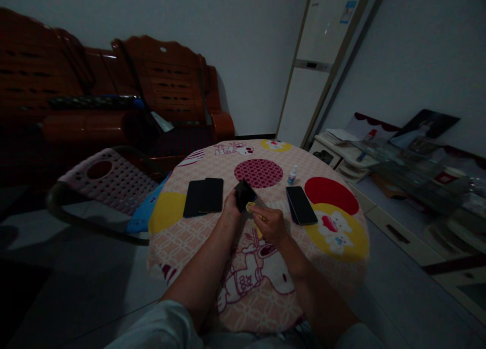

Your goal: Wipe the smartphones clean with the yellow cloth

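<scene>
My left hand [232, 204] is closed around the edge of a dark phone [245, 192], held tilted over the middle of the table. Its glossy dark face is turned up. In my right hand [272, 226] is a bunched yellow cloth [250, 206], pinched in the fingers at the phone's near right corner. More of the yellow stuff shows below the fingers. Another dark phone [301, 205] lies to the right, with something bluish under its left edge. Beyond it stands a small white spray bottle [292, 175] with a blue label. Left of my hands lie two flat black items [203, 197], overlapping.
A patterned cloth covers the round table [212, 162]. At left stands a woven-back chair [114, 182] with a blue packet [149, 207] on it. Carved wooden seats [167, 81] line the wall. To the right is a cluttered glass-topped cabinet [402, 162]; a tall white unit [309, 86] fills the corner.
</scene>
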